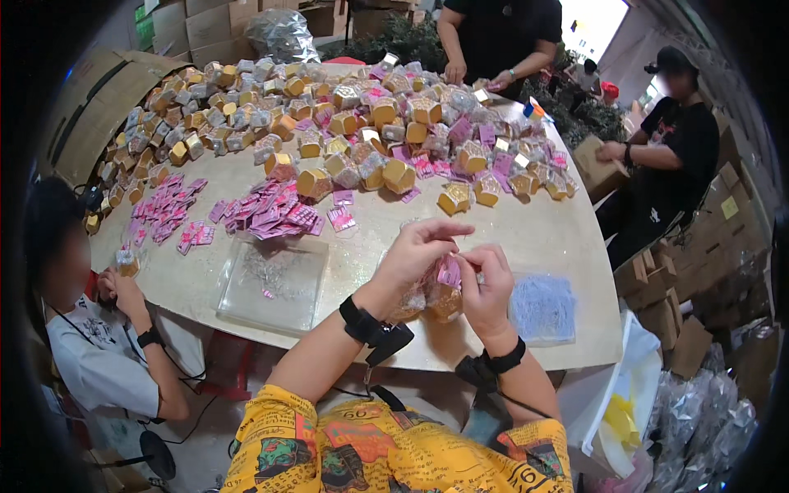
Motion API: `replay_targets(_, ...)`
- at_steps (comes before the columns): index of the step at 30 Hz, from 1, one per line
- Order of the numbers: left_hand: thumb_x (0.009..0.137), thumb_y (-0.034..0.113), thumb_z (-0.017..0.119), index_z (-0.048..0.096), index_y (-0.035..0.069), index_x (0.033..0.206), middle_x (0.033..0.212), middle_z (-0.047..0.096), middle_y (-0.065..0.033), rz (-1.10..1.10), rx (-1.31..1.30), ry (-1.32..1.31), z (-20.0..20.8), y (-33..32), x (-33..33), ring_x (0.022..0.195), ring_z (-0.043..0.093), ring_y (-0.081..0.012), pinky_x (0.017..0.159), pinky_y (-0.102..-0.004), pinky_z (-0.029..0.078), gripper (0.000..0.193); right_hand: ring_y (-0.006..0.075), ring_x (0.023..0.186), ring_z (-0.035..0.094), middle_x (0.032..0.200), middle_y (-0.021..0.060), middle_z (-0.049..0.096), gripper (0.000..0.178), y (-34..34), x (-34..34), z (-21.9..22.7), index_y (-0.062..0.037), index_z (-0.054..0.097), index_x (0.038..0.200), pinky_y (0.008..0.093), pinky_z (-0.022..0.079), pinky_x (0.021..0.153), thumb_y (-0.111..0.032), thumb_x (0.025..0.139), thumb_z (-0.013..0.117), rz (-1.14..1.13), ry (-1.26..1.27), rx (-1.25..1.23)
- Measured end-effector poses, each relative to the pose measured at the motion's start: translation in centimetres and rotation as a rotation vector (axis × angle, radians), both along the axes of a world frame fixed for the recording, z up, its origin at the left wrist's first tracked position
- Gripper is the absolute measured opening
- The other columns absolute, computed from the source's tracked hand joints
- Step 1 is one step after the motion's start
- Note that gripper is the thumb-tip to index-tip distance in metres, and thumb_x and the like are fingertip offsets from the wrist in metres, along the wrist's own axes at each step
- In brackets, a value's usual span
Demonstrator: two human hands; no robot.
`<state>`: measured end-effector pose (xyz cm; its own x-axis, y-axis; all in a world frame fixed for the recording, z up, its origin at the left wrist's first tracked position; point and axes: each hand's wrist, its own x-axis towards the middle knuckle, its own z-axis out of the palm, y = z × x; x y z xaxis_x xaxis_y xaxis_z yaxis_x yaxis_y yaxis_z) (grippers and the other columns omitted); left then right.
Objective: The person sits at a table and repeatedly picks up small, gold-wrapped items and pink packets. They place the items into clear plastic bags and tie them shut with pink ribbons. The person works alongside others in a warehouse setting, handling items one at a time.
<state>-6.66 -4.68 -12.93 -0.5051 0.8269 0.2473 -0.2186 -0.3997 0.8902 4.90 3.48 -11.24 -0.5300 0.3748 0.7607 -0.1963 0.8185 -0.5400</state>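
Near the table's front edge my left hand and my right hand meet with their fingers pinched close together. Between them hangs a small pink tag, in front of a gold ornament wrapped in clear film. My right thumb and forefinger close at the tag's upper edge. What my left fingertips pinch there is too small to make out. Another wrapped gold ornament lies partly hidden beside my left wrist.
A heap of wrapped gold ornaments covers the table's far side. Pink tags lie in piles before it. A clear tray stands left, a tray of bluish thin strands right. Co-workers are at left, far side and right.
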Motion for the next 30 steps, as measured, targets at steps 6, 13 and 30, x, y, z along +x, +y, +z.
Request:
replay_targets(6, 0.086, 0.009, 0.057, 0.066, -0.002, 0.093, 0.084, 0.066, -0.0032, 0.161, -0.126, 0.035, -1.2, 0.4, 0.0, 0.067, 0.054, -0.0056, 0.06, -0.021, 0.045, 0.016, 0.0084, 0.065, 0.051, 0.075, 0.0025, 0.057, 0.004, 1.9, -1.3, -0.7, -0.0005, 0.059, 0.085, 0.0242, 0.041, 0.055, -0.004, 0.085, 0.057, 0.129, -0.058, -0.564)
replay_targets(13, 0.091, 0.011, 0.053, 0.062, -0.001, 0.093, 0.076, 0.062, -0.0024, 0.161, -0.109, -0.037, -1.2, 0.5, 0.8, 0.065, 0.056, -0.0071, 0.058, -0.0196, 0.045, 0.015, 0.0018, 0.054, 0.043, 0.074, -0.0007, 0.057, 0.024, 2.1, -1.0, -2.1, 0.0021, 0.06, 0.107, 0.0178, 0.037, 0.052, -0.013, 0.092, 0.049, 0.287, -0.22, -0.879)
replay_targets(30, 0.087, 0.015, 0.047, 0.056, 0.003, 0.072, 0.07, 0.055, -0.0022, -0.078, -0.215, 0.026, -1.2, 0.4, -0.6, 0.064, 0.05, -0.0095, 0.06, -0.0226, 0.04, 0.021, 0.0104, 0.062, 0.056, 0.072, 0.0056, 0.061, 0.02, 1.8, -0.6, -2.2, 0.0012, 0.061, 0.105, 0.0253, 0.045, 0.057, -0.005, 0.088, 0.052, 0.152, -0.241, -0.317)
